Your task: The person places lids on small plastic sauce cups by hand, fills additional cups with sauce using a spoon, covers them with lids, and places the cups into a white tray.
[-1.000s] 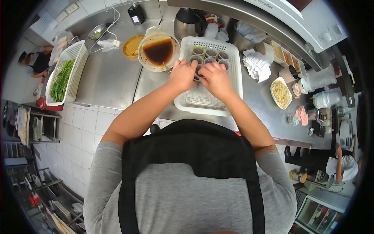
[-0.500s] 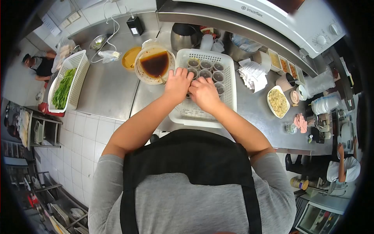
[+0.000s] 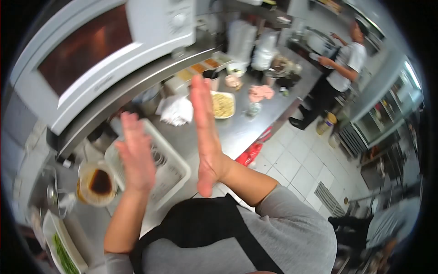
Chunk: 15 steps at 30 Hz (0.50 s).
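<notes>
My left hand [image 3: 138,157] is raised over the white plastic basket [image 3: 179,176], fingers stretched out and blurred by motion. To the right of the basket my right hand [image 3: 207,137] is held up flat, edge-on, fingers straight. Neither hand holds anything. Inside the basket stand small clear cups [image 3: 159,158] with dark contents; my left hand hides some of them. Left of the basket is a round tub of dark brown liquid [image 3: 100,181]. Behind my right hand lies a white dish of pale chopped food [image 3: 223,105], near crumpled white papers [image 3: 177,111].
A microwave [image 3: 86,59] sits on a shelf above the counter. Farther right lies a pink cloth [image 3: 261,93]. A long white basket [image 3: 52,228] holds green stalks. One person in a white shirt [image 3: 343,68] stands beyond the counter; another person [image 3: 394,223] is at lower right.
Both hands have come off the cups and up, with the fingers straightened and the hands apart. My view has swung to the right.
</notes>
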### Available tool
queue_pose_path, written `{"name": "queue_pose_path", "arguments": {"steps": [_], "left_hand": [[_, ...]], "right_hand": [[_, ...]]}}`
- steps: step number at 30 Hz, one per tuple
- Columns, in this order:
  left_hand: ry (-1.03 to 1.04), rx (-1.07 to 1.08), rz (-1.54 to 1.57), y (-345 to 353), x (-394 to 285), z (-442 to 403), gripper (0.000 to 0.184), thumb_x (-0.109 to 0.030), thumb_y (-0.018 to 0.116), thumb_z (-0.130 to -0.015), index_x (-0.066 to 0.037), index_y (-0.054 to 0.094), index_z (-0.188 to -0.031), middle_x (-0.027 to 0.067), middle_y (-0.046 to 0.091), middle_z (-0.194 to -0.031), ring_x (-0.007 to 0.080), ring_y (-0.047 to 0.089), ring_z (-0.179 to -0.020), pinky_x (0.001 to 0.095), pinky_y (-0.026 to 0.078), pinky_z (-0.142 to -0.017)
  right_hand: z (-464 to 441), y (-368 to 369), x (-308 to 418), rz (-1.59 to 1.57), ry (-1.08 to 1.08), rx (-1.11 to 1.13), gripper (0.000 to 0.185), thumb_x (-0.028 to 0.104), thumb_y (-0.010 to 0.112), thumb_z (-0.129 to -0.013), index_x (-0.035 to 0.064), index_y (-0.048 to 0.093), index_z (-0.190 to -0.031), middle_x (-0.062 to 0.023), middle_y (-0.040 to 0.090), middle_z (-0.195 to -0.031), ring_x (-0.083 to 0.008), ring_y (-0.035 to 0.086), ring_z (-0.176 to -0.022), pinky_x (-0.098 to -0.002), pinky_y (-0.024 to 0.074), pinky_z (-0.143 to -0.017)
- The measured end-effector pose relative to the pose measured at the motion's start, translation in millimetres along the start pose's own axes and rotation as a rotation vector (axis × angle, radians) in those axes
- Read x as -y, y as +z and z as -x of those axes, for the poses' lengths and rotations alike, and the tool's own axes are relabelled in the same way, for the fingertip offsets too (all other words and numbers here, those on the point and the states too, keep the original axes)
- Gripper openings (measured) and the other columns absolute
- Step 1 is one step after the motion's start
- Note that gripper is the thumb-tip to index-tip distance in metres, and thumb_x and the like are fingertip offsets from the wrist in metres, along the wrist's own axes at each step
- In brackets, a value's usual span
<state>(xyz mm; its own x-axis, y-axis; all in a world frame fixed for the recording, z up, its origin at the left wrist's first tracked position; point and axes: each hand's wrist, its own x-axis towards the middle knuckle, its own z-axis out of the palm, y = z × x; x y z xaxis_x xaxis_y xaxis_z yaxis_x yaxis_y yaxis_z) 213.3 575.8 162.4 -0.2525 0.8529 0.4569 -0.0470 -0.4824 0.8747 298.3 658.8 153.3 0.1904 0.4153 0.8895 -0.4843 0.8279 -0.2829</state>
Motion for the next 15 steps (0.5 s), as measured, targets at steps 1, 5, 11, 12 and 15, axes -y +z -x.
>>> {"name": "queue_pose_path", "arguments": {"steps": [1, 5, 11, 12, 15], "left_hand": [[-0.007, 0.107, -0.009, 7.0, -2.4, -10.3, 0.099, -0.077, 0.022, -0.087, -0.008, -0.008, -0.151, 0.0121, -0.007, -0.159, 0.0281, -0.002, -0.146, 0.0462, 0.001, -0.116], [-0.023, 0.183, 0.066, 17.7, 16.2, 13.2, 0.101, -0.066, 0.048, -0.087, -0.013, -0.010, -0.151, 0.0112, -0.010, -0.159, 0.0285, -0.001, -0.146, 0.0509, 0.010, -0.114], [0.385, -0.595, -0.425, -126.8, -111.0, 71.8, 0.087, 0.000, 0.068, -0.078, -0.013, 0.018, -0.148, 0.0116, 0.042, -0.129, 0.0159, 0.047, -0.107, 0.0308, 0.046, -0.088], [0.432, -0.752, -0.616, -168.9, -130.0, 95.9, 0.090, 0.004, 0.068, -0.076, -0.013, 0.017, -0.148, 0.0121, 0.043, -0.126, 0.0143, 0.053, -0.097, 0.0279, 0.049, -0.079], [0.291, -1.310, -1.046, -279.6, -184.0, 188.5, 0.094, 0.007, 0.065, -0.073, -0.013, 0.013, -0.149, 0.0112, 0.057, -0.106, 0.0125, 0.058, -0.076, 0.0264, 0.052, -0.069]], "right_hand": [[-4.5, -3.0, 4.8, 0.037, -0.044, 0.000, 0.100, 0.075, 0.042, -0.081, -0.0012, 0.028, -0.144, -0.0231, 0.033, -0.147, -0.0334, 0.029, -0.138, -0.0465, 0.0247, -0.111], [-30.1, -21.5, 17.9, 0.185, -0.164, 0.012, 0.099, 0.074, 0.036, -0.084, -0.0035, 0.025, -0.144, -0.0255, 0.035, -0.145, -0.0362, 0.033, -0.136, -0.0479, 0.0263, -0.111], [-61.3, -178.6, -14.7, 0.669, -0.199, -0.074, 0.059, 0.042, 0.041, -0.093, -0.0030, 0.038, -0.130, -0.0218, 0.044, -0.129, -0.0340, 0.044, -0.119, -0.0449, 0.0365, -0.101], [-61.3, -210.5, -34.3, 0.809, -0.213, -0.093, 0.046, 0.032, 0.044, -0.095, -0.0022, 0.043, -0.125, -0.0200, 0.047, -0.124, -0.0326, 0.047, -0.114, -0.0435, 0.0396, -0.098], [-51.6, -288.9, -106.6, 1.136, -0.187, -0.172, 0.021, 0.013, 0.050, -0.098, -0.0007, 0.054, -0.114, -0.0172, 0.054, -0.112, -0.0307, 0.054, -0.102, -0.0414, 0.0463, -0.088]]}}
